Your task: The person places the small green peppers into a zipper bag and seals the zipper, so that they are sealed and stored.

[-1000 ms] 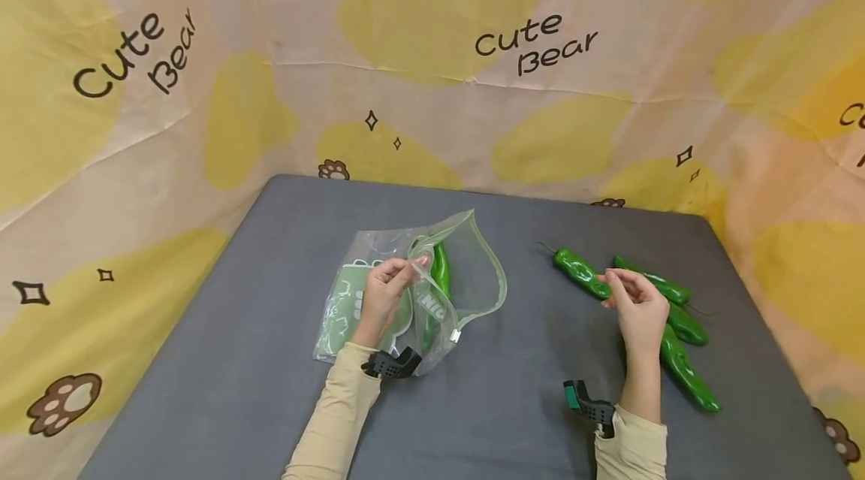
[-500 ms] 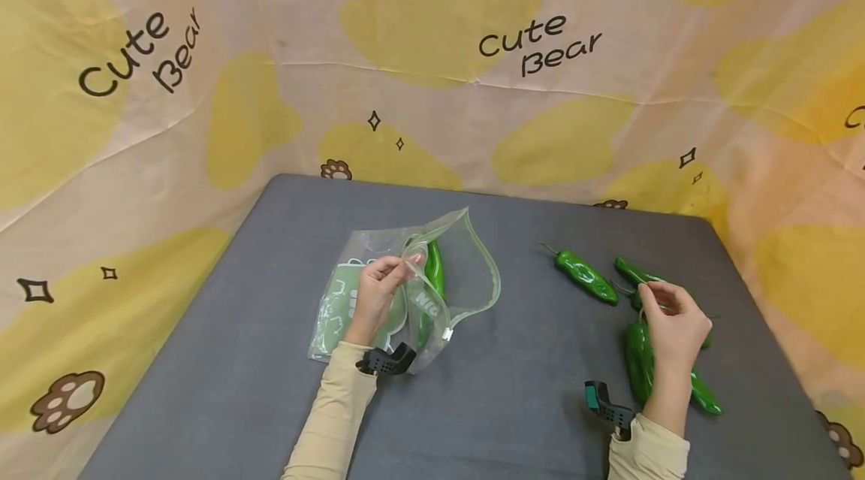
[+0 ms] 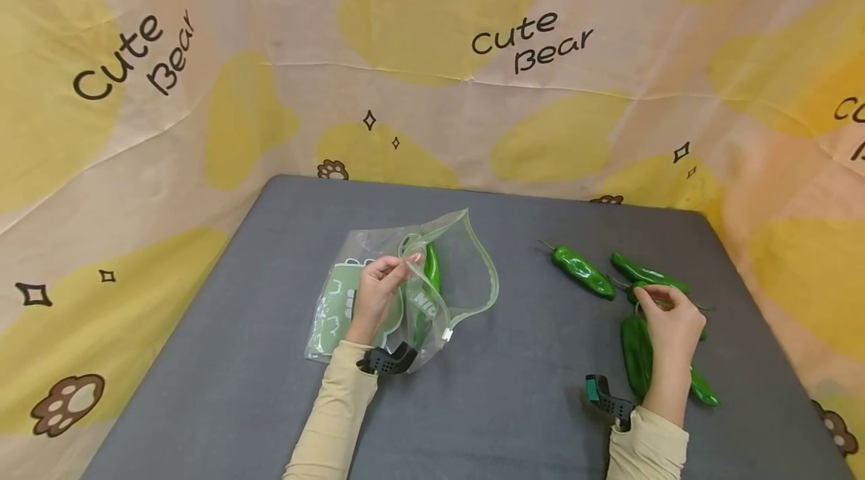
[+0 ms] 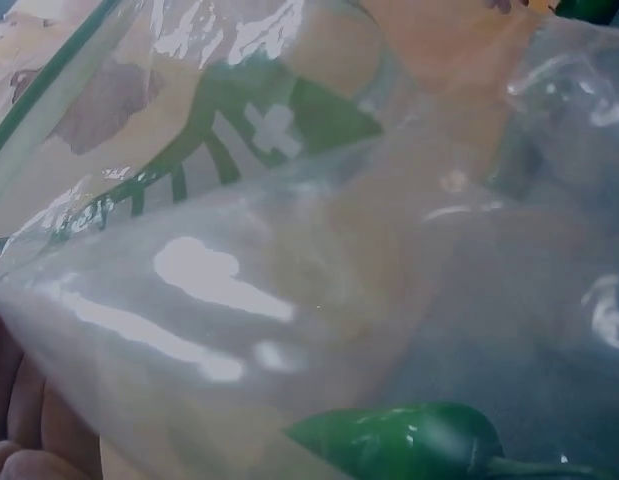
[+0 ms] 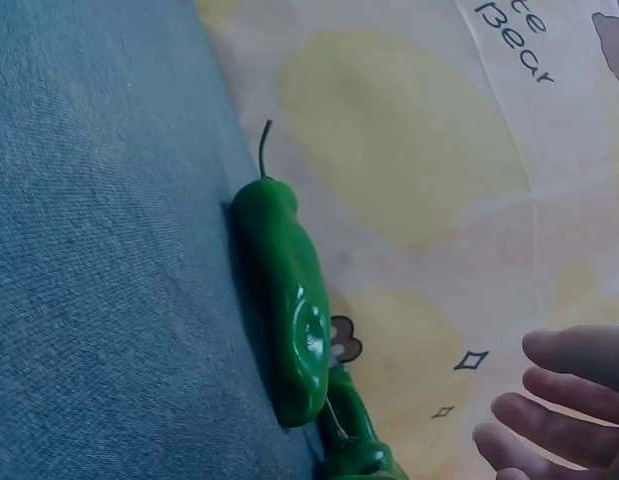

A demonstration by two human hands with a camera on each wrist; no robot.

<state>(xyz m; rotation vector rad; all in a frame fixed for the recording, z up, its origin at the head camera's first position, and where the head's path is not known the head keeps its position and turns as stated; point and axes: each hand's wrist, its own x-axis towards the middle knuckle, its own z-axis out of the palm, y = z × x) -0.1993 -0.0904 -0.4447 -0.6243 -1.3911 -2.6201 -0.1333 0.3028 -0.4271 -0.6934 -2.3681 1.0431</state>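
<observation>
Left hand [image 3: 378, 296] pinches the mouth edge of a clear zip bag [image 3: 480, 258], which stands open toward the right. A green pepper [image 3: 432, 270] shows through the film. In the left wrist view, a pepper [image 4: 399, 440] appears behind the plastic, with part of the left hand [image 4: 39, 425] at the edge. Right hand [image 3: 669, 326] hovers over several green peppers, loosely bent, thumb and forefinger close together. One pepper [image 3: 634, 352] is partly hidden below it. The right wrist view shows its fingers [image 5: 564, 415] relaxed and apart, holding nothing visible, beside a pepper [image 5: 284, 300].
A single pepper [image 3: 583, 272] lies left of the others, its stem toward the bag. Another pepper [image 3: 649, 273] lies behind the right hand. The grey table [image 3: 223, 345] is backed by a patterned cloth [image 3: 432, 37]. A white slider [image 3: 447, 334] sits on the bag's edge.
The right hand has moved right and slightly down, uncovering more of the pepper beneath it. The left hand and bag have shifted slightly left.
</observation>
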